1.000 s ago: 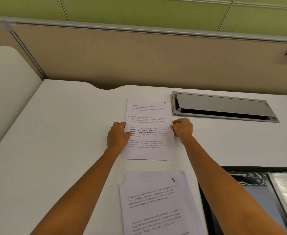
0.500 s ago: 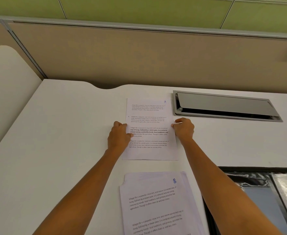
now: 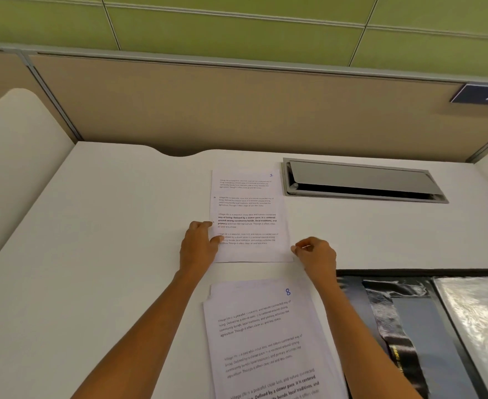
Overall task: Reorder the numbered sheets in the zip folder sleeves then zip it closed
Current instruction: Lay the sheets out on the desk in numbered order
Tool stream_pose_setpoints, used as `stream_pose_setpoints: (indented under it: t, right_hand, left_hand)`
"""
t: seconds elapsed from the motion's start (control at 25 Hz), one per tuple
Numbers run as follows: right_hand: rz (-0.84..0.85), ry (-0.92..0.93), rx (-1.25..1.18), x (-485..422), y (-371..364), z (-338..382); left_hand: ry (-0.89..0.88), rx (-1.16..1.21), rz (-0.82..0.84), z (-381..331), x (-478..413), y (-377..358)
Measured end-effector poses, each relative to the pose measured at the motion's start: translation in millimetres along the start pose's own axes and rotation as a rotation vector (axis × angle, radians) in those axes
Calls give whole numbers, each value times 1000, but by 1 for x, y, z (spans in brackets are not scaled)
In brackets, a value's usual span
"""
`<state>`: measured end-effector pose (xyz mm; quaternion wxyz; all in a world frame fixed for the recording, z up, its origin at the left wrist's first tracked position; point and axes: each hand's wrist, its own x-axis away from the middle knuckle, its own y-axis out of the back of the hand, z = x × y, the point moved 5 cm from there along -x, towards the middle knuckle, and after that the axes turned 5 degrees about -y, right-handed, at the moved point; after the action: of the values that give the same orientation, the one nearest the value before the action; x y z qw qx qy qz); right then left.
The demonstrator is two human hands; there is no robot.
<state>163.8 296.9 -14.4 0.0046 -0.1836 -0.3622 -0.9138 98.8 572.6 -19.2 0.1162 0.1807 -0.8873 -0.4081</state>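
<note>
Beside the right hand [image 3: 316,254], sheet 1 [image 3: 248,214] lies flat on the worktop [image 3: 107,254], where it lay a second ago. That hand has left the paper's right edge and dropped toward the lower right corner. Its fingers [image 3: 297,249] are curled in together, tips just off the edge, holding nothing. The left hand [image 3: 198,243] has slid a little down the left edge. Its thumb rests on the print and its fingers are bent close together at the margin; whether they nip the paper I cannot tell. Both forearms reach straight out from the body, wrists low over the worktop. Nearer than both hands lies the stack topped by sheet 8 [image 3: 265,335]. Right of the right wrist sits the open zip folder [image 3: 438,326].
</note>
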Motion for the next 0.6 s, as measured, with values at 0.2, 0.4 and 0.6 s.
stream_pose_setpoints:
  t: [0.2, 0.4, 0.6]
  right_hand:
    - [13, 31, 118, 48, 4, -23]
    - [42, 33, 174, 69, 8, -43]
    - [36, 37, 227, 86, 9, -54]
  left_hand:
    - [-82, -81, 3, -6, 38, -10]
    - [-187, -138, 24, -13, 75, -20]
    - [-269, -183, 69, -38, 129, -39]
